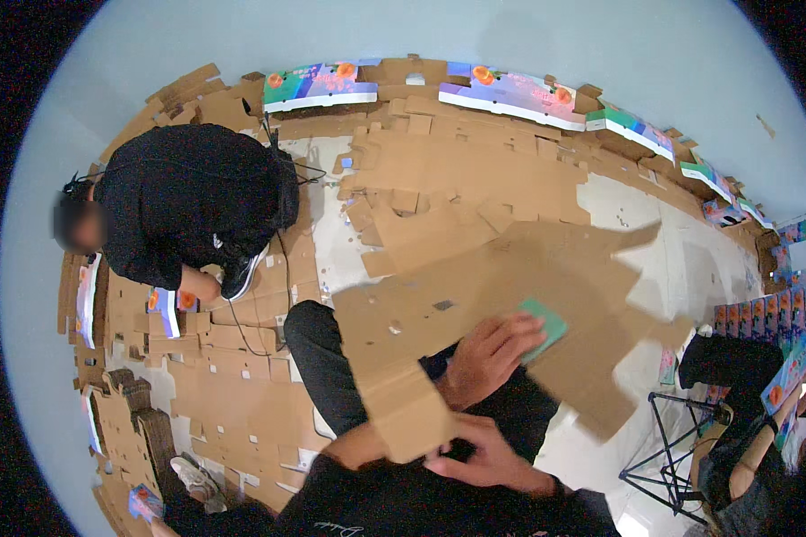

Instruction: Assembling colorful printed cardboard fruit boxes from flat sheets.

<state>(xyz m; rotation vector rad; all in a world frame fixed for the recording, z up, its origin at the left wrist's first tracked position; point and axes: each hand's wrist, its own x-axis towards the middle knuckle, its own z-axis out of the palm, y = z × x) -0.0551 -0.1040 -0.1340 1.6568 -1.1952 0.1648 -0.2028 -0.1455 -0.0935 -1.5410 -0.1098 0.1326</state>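
Observation:
A large flat brown cardboard sheet (475, 286), with cut flaps, lies tilted across my lap. My left hand (493, 358) comes out from behind a flap, its fingers closed on a small green pad (544, 329) against the sheet's face. The pad's underside is hidden. Lower down, my right hand (488, 461) reaches in from the right with a dark band at the wrist. Its bent fingers and thumb pinch the lower edge of the folded flap (412, 416). Both the sheet and the hands are slightly blurred.
At the left a person in black (192, 197) crouches over floor cardboard. Flattened cardboard (457, 166) covers much of the floor. Printed cartons (510, 94) line the wall. Another person sits at the right near a black folding stool frame (667, 456). Stacked cardboard (157, 447) stands lower left.

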